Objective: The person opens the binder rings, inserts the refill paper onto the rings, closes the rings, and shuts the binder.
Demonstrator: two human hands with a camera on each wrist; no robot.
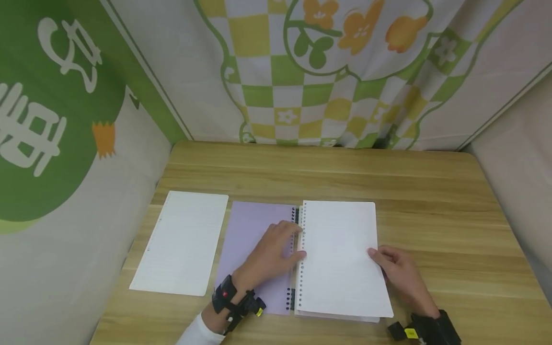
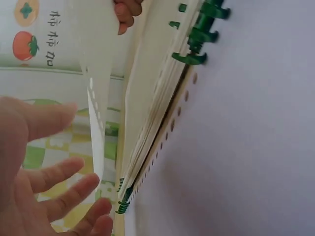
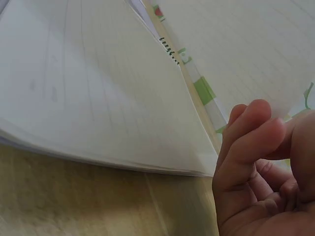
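A loose-leaf notebook lies spread on the table, its purple cover (image 1: 254, 225) to the left and a stack of lined pages (image 3: 88, 98) to the right. Green binder rings (image 2: 199, 37) run along its spine. Over the stack, raised off it in both wrist views, is a loose punched sheet (image 1: 338, 258). My right hand (image 1: 401, 273) pinches that sheet's right edge between thumb and fingers. Beside the row of holes is my left hand (image 1: 269, 251), thumb and fingers spread; in the left wrist view they stand apart from the paper.
Another white sheet (image 1: 181, 244) lies flat at the left of the wooden table (image 1: 323, 170). A patterned curtain (image 1: 319, 96) hangs behind the table's back edge, and fabric walls stand at both sides.
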